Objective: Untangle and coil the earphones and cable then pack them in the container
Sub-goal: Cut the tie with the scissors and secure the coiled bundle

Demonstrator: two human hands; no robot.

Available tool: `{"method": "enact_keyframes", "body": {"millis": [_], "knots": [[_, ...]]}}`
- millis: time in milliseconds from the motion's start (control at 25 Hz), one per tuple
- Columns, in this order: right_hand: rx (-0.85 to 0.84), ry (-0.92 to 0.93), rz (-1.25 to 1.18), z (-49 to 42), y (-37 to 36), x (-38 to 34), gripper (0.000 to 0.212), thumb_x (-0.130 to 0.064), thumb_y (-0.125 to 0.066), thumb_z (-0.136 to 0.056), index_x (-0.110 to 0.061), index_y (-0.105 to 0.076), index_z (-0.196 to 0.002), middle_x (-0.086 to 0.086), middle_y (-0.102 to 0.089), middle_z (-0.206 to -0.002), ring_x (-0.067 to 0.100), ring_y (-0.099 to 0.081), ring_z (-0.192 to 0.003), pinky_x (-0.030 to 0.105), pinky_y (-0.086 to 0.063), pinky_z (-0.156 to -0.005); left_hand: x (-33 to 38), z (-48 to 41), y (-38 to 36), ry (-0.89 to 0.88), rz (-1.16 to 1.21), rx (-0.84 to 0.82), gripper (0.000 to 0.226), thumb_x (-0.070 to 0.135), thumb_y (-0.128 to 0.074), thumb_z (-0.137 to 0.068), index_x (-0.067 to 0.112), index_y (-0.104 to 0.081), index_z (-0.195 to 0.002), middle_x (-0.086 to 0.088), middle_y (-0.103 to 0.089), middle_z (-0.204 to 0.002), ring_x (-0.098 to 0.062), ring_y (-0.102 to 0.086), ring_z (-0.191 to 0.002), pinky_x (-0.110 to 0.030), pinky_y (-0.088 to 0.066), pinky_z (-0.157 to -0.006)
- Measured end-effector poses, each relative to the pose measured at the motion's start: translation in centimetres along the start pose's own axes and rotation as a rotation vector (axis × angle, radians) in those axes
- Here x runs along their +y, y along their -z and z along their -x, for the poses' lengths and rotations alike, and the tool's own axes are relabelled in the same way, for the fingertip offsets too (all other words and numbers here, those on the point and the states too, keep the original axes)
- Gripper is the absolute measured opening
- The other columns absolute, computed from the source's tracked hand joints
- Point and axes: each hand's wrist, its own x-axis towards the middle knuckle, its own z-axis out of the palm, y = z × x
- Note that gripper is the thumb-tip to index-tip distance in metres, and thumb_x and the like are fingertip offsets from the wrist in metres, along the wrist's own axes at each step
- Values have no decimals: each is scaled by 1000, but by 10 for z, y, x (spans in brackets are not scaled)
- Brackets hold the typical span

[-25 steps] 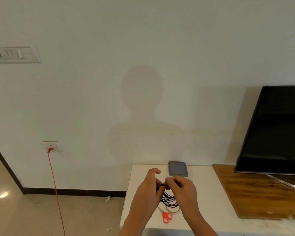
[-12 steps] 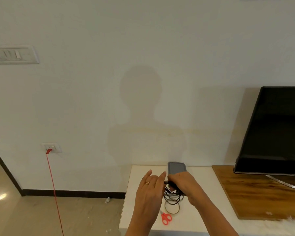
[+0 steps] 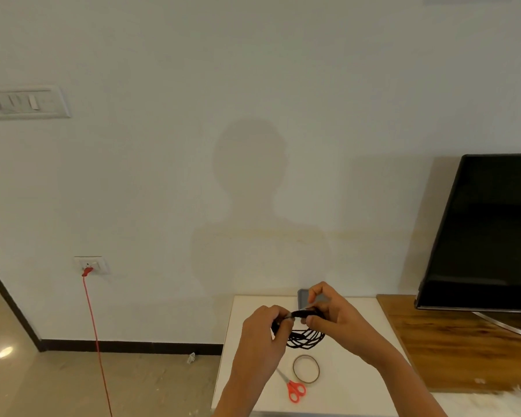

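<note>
head view, looking down over a small white table [image 3: 352,395] set against the wall. both hands raised just above it: left hand [image 3: 262,335] curled shut around the near end of a bundle of black cable [image 3: 304,335], right hand [image 3: 331,317] pinching the far end between thumb and fingers, remaining fingers arched up and loose. top of the bundle gathered into a tight band between the two grips, several loops hanging free below and clear of the tabletop.

compared with half a second back, left hand no longer flat and open beside the bundle but closed onto it; right hand lifted and shifted away from the body, now half covering the grey container [image 3: 303,297] at the back edge of the table, lid apparently on. loops now spread sideways between two holds rather than dangling from one.

probably the binding or final-wrap stage of coiling: strands look orderly, not knotted, though whether earphones and cable are both in this bundle cannot be told. brown rubber band [image 3: 295,367] lying untouched on the table just beside red-handled scissors [image 3: 295,391], near the hanging loops; likely the next thing needed. packing not yet begun.

risk, as a guess: loops slipping out if either pinch loosens.
</note>
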Motion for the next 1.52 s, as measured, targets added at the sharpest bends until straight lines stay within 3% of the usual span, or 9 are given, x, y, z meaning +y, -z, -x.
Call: {"method": "enact_keyframes", "body": {"millis": [240,440,520,640,760,1080,1200,1360,1520], "knots": [[105,177,240,2,-7,13,20,-15,-55,-91,-35,-60,-93,-11,-64,-89,11,-59,-83,18,-49,-75,6,-2,9,380,406,-302,18,31,-57,-92,30,-67,-78,15,-56,-69,-4,-51,-72,-18,-39,-70],[144,286,385,5,-10,14,24,-27,-70,-78,-41,-60,-96,-24,-58,-109,2,-55,-106,8,-43,-84,3,0,9,482,509,-314,17,28,-58,-92,24,-71,-82,8,-64,-78,-7,-59,-82,-21,-43,-79],[173,390,603,5,-10,11,26,-30,-73,-75,-38,-62,-98,-28,-54,-119,-1,-47,-115,12,-41,-91,4,0,9,493,502,-320,16,29,-59,-92,24,-71,-82,9,-65,-77,-4,-60,-80,-19,-43,-75],[192,651,949,2,-12,9,25,-21,-77,-74,-28,-68,-96,-14,-66,-110,5,-54,-105,20,-47,-84,4,-1,9,524,486,-344,17,32,-59,-92,23,-71,-86,8,-68,-80,-3,-62,-80,-19,-43,-74],[203,758,901,3,-13,9,12,-23,-71,-82,-23,-73,-93,-11,-72,-101,6,-63,-93,20,-49,-77,1,0,9,534,517,-382,17,29,-57,-94,20,-69,-87,8,-66,-79,-3,-59,-77,-18,-42,-74],[304,682,849,5,-19,9,6,-17,-71,-79,-18,-74,-84,-11,-73,-80,5,-66,-75,20,-54,-66,0,8,2,580,707,-363,20,27,-54,-97,14,-68,-95,0,-72,-86,-9,-62,-84,-20,-46,-76],[373,604,742,7,-24,12,9,-12,-73,-77,-19,-73,-84,-12,-72,-80,1,-63,-76,17,-52,-68,1,17,-10,563,779,-218,17,25,-58,-94,12,-70,-92,0,-73,-77,-11,-71,-86,-18,-49,-72],[363,609,717,9,-30,16,11,-9,-73,-78,-16,-74,-86,-9,-73,-85,2,-64,-82,14,-51,-75,0,25,-24,366,414,28,15,22,-53,-96,20,-60,-83,2,-70,-68,-4,-71,-70,-12,-52,-66],[431,579,609,12,-38,19,12,-5,-72,-80,-11,-73,-90,-4,-74,-85,4,-67,-80,7,-52,-74,-2,19,-20,161,184,13,15,24,-51,-97,25,-53,-83,3,-62,-65,-12,-64,-63,-16,-49,-61]]}}
